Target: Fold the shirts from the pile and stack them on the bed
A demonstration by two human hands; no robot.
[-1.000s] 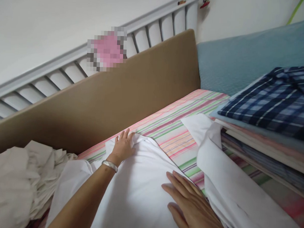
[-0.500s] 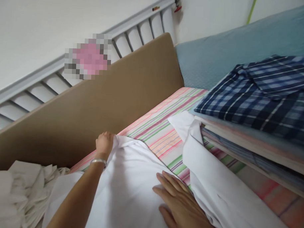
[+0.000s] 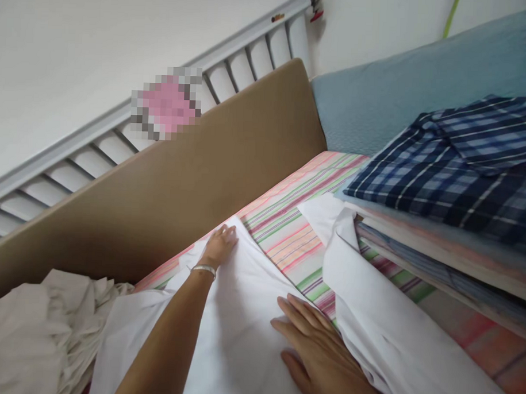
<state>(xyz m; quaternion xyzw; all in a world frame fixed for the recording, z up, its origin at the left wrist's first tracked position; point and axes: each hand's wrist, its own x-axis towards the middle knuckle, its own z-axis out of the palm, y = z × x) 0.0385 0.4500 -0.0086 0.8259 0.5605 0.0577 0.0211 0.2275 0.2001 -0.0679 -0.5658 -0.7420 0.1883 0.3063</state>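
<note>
A white shirt (image 3: 237, 317) lies spread over the striped sheet, one long sleeve (image 3: 380, 304) stretched out along its right side. Near the shirt's far corner, my left hand (image 3: 220, 246), with a silver bangle at the wrist, rests on the fabric, fingers slightly apart. Closer to me, my right hand (image 3: 318, 348) lies flat on the shirt by its right edge, its fingers extended. The sleeve's far end touches the stack of folded clothes (image 3: 442, 243), which has a dark blue plaid shirt (image 3: 463, 152) on top. The near part of the shirt runs out of view.
Crumpled off-white cloth (image 3: 38, 327) is heaped at the left. A brown headboard-like panel (image 3: 230, 155) borders the striped sheet (image 3: 287, 244) at the back, before a white radiator (image 3: 268, 48). A blue padded panel (image 3: 404, 93) stands at the far right.
My left hand has let go of the shirt's bunched far edge and moved right and slightly away, flattening that corner. My right hand stays nearly in place. The view has shifted slightly.
</note>
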